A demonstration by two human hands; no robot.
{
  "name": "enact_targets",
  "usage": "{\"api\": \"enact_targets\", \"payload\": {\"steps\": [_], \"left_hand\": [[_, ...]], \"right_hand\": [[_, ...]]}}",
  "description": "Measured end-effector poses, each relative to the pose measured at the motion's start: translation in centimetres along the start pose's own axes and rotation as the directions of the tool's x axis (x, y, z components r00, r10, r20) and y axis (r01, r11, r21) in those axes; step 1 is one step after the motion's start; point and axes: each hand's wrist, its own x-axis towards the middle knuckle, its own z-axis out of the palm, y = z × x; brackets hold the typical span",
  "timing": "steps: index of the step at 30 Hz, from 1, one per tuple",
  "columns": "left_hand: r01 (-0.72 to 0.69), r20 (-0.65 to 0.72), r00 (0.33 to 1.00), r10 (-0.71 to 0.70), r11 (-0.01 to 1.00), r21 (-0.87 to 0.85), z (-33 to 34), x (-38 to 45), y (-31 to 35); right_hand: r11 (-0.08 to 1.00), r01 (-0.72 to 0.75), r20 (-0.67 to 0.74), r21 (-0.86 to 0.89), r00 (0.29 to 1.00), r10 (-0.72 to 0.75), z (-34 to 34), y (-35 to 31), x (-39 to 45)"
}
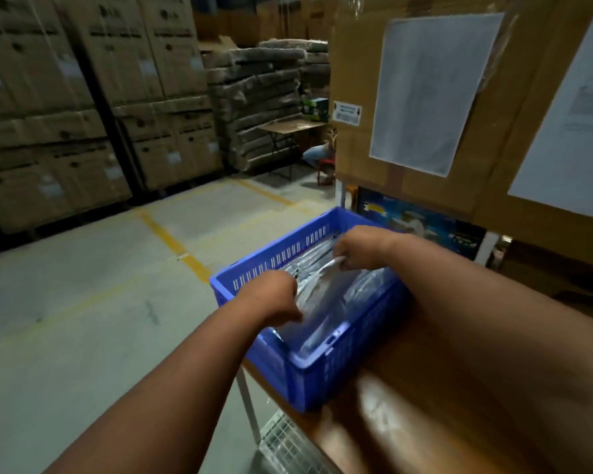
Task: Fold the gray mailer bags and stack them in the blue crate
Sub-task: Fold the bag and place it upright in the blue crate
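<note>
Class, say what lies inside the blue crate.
The blue crate holds gray mailer bags; both hands, left and right, grip one. The crate floor is covered.

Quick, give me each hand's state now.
Left hand: grips the mailer bag over the crate.
Right hand: grips the same bag.

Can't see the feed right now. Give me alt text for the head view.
Both hands, left hand and right hand, grip a gray mailer bag inside the blue crate, which sits on a wooden table. Stacked cardboard boxes line the warehouse floor behind.
</note>
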Motion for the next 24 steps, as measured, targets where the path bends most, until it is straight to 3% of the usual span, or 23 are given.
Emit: {"api": "enact_targets", "payload": {"steps": [5,13,17,21,24], "left_hand": [[-0.015,0.127,0.992,0.014,1.000,0.008,3.6,2.2,-0.3],[-0.030,0.313,0.950,-0.003,0.995,0.099,7.2,4.5,0.6],[-0.031,0.385,0.923,-0.018,0.992,0.122,7.2,5.4,0.3],[-0.030,0.476,0.879,-0.036,0.991,0.131,7.6,6.2,0.3],[-0.023,0.463,0.885,-0.044,0.990,0.138,7.9,6.4,0.5]], "right_hand": [[1.000,0.004,0.219,-0.024,0.976,0.002,3.5,-1.2,3.8],[0.996,0.000,0.412,-0.091,0.910,0.038,8.0,-1.6,6.7],[0.992,-0.026,0.454,-0.126,0.887,0.081,8.9,-2.3,7.6],[0.969,0.054,0.504,-0.243,0.860,0.078,10.3,-4.1,8.3],[0.960,0.060,0.492,-0.272,0.867,0.085,11.0,-4.6,8.5]]}}
